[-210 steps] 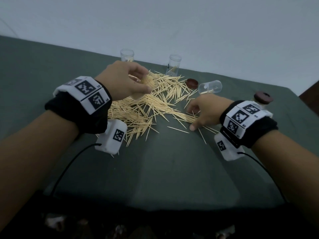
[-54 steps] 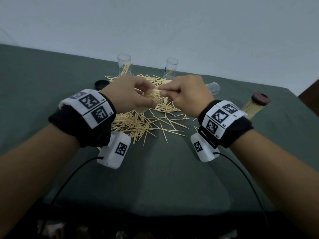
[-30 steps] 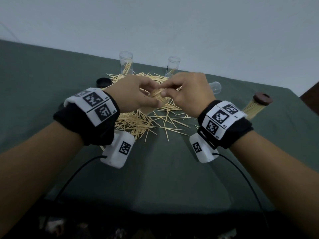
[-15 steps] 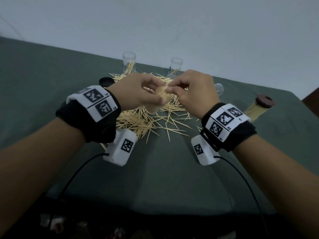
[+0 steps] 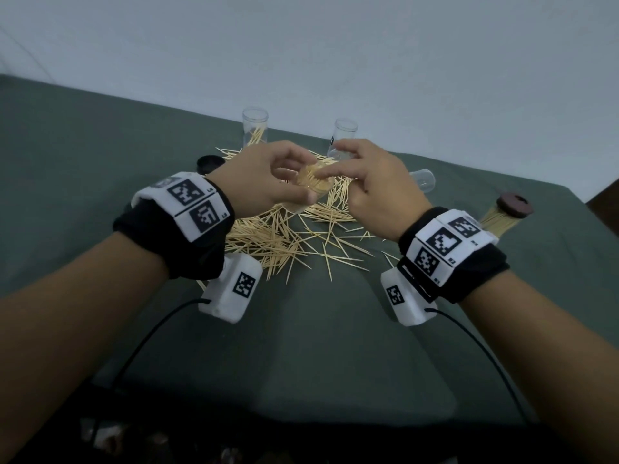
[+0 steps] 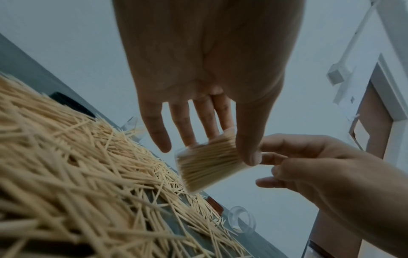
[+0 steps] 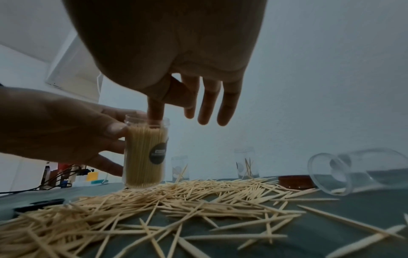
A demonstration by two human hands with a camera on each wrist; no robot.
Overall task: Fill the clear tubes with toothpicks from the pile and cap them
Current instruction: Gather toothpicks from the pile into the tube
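Green cloth [image 5: 311, 346] covers the table below a pale wall, and a loose pile of toothpicks [image 5: 284, 236] lies spread across its middle. Above the pile the left hand [image 5: 264, 182] grips a clear tube [image 7: 144, 153] packed with toothpicks, thumb on one side and fingers on the other, while the right hand [image 5: 375, 189] has its index finger [image 7: 155, 110] dipped into the tube's open mouth and its other fingers loosely spread. Two more tubes [image 5: 255, 130] [image 5: 342, 137] stand upright at the far edge holding a few toothpicks, an empty tube [image 7: 357, 169] lies on its side, a capped full tube [image 5: 504, 216] lies to the right, and a brown cap [image 7: 295, 181] and a black cap [image 5: 209, 164] rest on the cloth.
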